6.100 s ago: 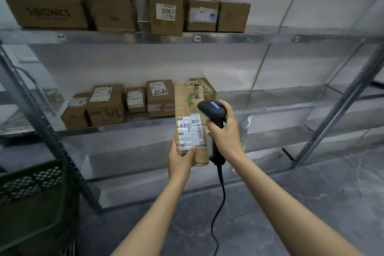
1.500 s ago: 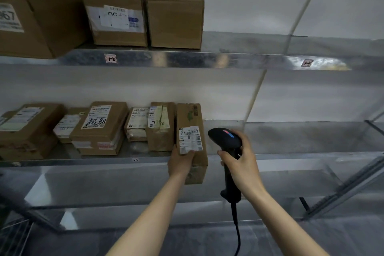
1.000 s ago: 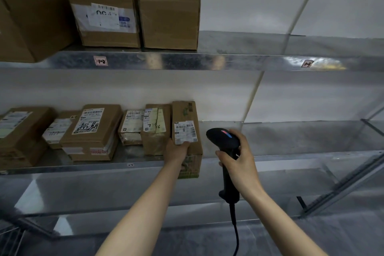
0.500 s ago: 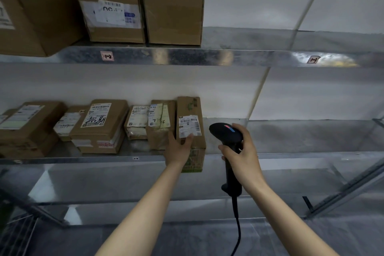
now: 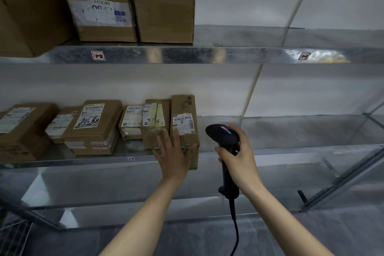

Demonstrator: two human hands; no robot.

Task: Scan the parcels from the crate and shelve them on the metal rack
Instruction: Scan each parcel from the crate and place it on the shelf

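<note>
A tall narrow cardboard parcel (image 5: 184, 110) with a white barcode label stands upright on the middle shelf of the metal rack (image 5: 270, 151), at the right end of a row of parcels, its base overhanging the shelf lip. My left hand (image 5: 174, 151) is spread flat in front of its lower part, fingers apart, not gripping it. My right hand (image 5: 239, 158) grips a black corded barcode scanner (image 5: 223, 137), held just right of the parcel. The crate is mostly out of view.
Several labelled parcels (image 5: 93, 124) fill the middle shelf's left half. Larger boxes (image 5: 164, 12) sit on the top shelf (image 5: 228, 55). The right halves of both shelves are bare metal. A lower shelf and grey floor lie below; a wire grid (image 5: 12, 237) shows at bottom left.
My left hand pushed the tall parcel back onto the middle shelf beside the others, then let go and opened. The scanner hand stayed almost still.
</note>
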